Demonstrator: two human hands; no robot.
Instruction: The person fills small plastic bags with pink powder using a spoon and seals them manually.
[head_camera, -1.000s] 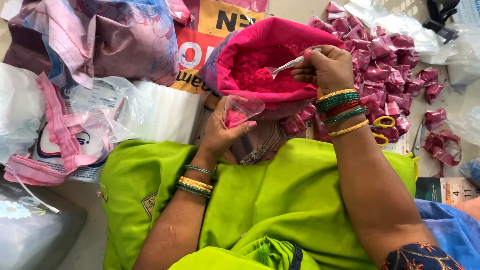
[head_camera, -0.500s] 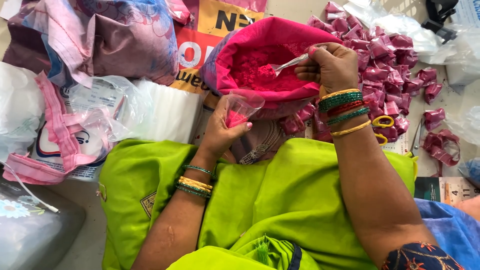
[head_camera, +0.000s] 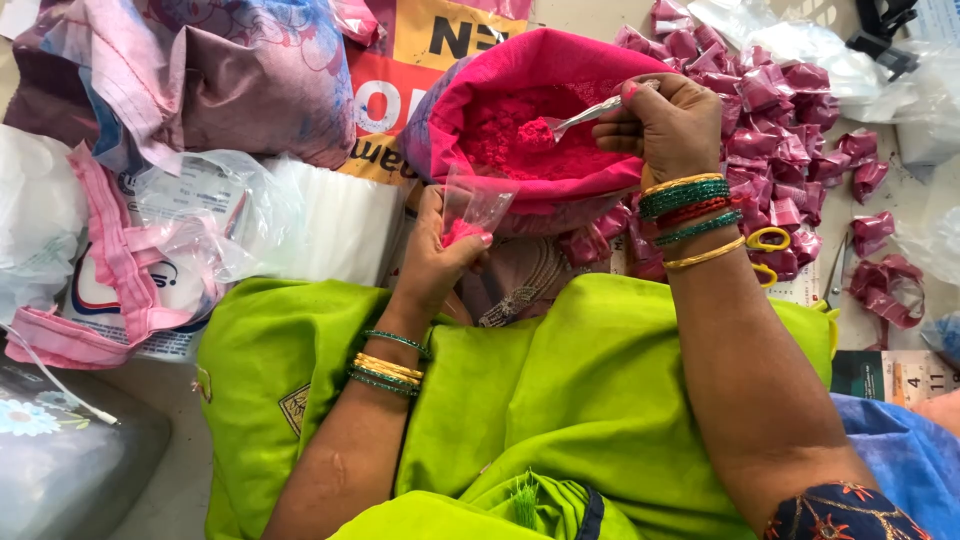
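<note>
Right hand (head_camera: 672, 120) is pinched around a small metal spoon (head_camera: 590, 112), and compared with a second ago the spoon has dipped lower into the powder and come up loaded: there's now a heaped lump of bright pink powder (head_camera: 535, 133) on its tip, where before it was just skimming the surface. So my read is that the scoop part is done and the load is ready to go across to the pouch.

Left hand (head_camera: 440, 255) hasn't really budged. It's gripping a little clear plastic pouch (head_camera: 472, 208) by its lower part, mouth up and open, with a bit of pink already sitting in the bottom. The pouch is just near and left of the spoon, close but not touching it, right at the near edge of the big pink sack (head_camera: 530, 110) that holds the powder.

Further out: a big heap of filled, knotted pink packets (head_camera: 770, 110) to the right and far side, yellow-handled scissors (head_camera: 768, 250) next to the right wrist, and a pile of clear and white plastic bags (head_camera: 250, 215) on the left. Bright green cloth (head_camera: 560, 390) covers the lap nearest the camera.
</note>
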